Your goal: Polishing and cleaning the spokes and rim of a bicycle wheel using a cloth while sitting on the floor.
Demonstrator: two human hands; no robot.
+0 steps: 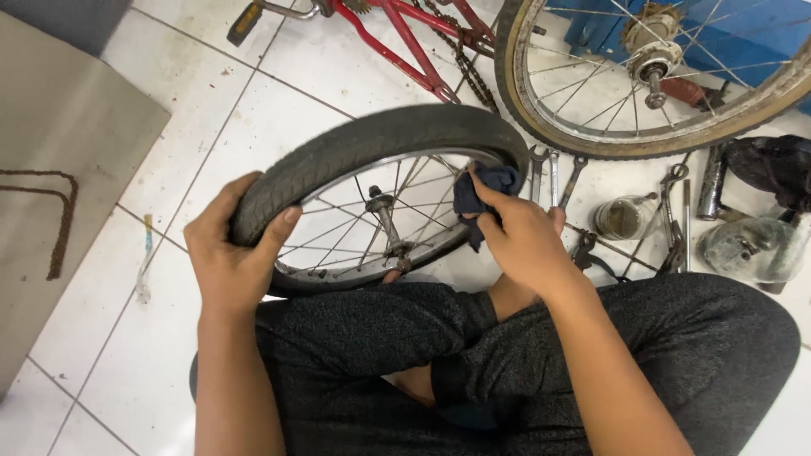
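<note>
A small bicycle wheel with a black tyre (372, 139) and silver spokes rests tilted on my crossed legs. My left hand (230, 245) grips the tyre at its left side, thumb over the tread. My right hand (519, 236) holds a dark blue rag (483, 190) pressed against the rim on the right side of the wheel. The wheel's axle and hub (384, 211) show between the spokes.
A red bicycle frame (405, 38) with chain lies on the white tiled floor behind. A larger wheel (650, 76) stands at the back right. Spanners (553, 173), a glass jar (623, 218), a clear bottle (752, 245) and a dark cloth (773, 169) lie on the right. A grey mat (59, 186) lies left.
</note>
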